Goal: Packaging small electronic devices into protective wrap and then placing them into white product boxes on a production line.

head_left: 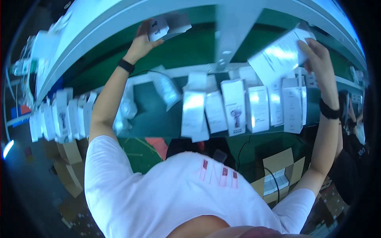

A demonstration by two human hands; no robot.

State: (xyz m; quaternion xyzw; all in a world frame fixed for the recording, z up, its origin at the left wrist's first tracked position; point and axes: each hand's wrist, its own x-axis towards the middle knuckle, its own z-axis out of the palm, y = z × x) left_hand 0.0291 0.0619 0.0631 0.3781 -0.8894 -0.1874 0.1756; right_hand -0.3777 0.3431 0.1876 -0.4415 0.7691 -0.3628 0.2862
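Observation:
At the upper left, my left hand (143, 44) is closed round a white carton (158, 29) with small dark pictures on its side. A pale flap or panel stands out to the right of that carton. My right hand (319, 59), raised at the upper right, pinches a white printed sheet (278, 55) by its right edge. The sheet slants down to the left and partly covers the cartons behind it. Below it stands a row of white cartons (235, 109), some with a picture of a handheld device on the front. Dark bands circle both wrists.
Another group of white cartons (61, 117) stands at the left end of the green bench. Clear plastic bags (166, 89) lie between the groups. A pale upright post (234, 35) rises at the middle. Below right is an opened cardboard box (278, 178) with white items; another person (349, 158) is at far right.

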